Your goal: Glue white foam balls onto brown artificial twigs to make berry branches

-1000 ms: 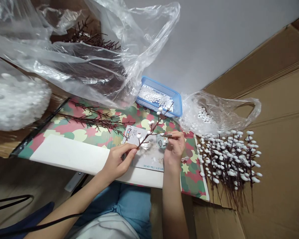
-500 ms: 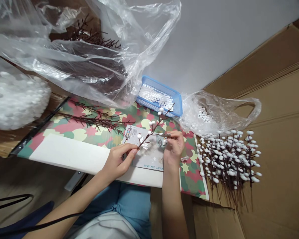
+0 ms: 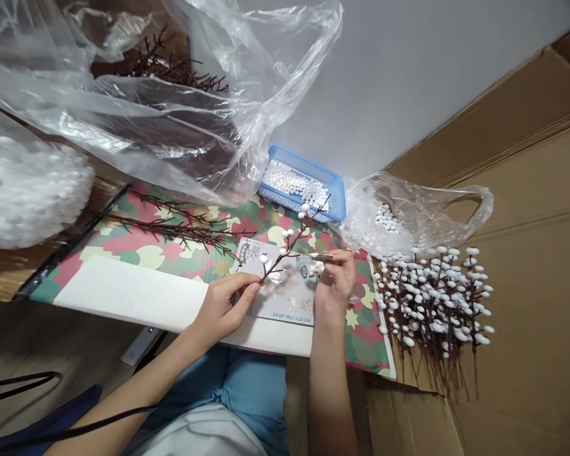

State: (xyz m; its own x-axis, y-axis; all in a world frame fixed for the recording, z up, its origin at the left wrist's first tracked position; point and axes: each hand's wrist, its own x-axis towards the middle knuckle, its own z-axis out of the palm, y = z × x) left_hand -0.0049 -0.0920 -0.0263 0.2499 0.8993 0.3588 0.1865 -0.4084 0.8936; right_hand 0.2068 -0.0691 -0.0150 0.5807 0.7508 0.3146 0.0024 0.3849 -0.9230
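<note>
My left hand (image 3: 230,306) pinches the lower stem of a brown artificial branch (image 3: 284,252). The branch slants up and away to the right, with several white foam berries on its twigs. In my right hand (image 3: 335,285) is a slim metallic tool that looks like tweezers (image 3: 323,257), its tip pointing left toward a side twig. Something small and white shows by that tip; whether it touches the twig I cannot tell. Beneath both hands lies a grey printed card (image 3: 285,308) with glue-like smudges and a few white pieces.
Bare brown branches (image 3: 185,233) lie left on the camouflage-patterned cloth (image 3: 137,250). Behind stands a blue basket (image 3: 337,201) of white berries, beside a clear plastic bag (image 3: 427,202). Finished-looking berry branches (image 3: 437,304) are heaped at right on cardboard. Large plastic bags (image 3: 171,126) fill the left.
My right hand with the tweezers has shifted slightly right, away from the branch. My left hand keeps its hold on the branch, nearly still.
</note>
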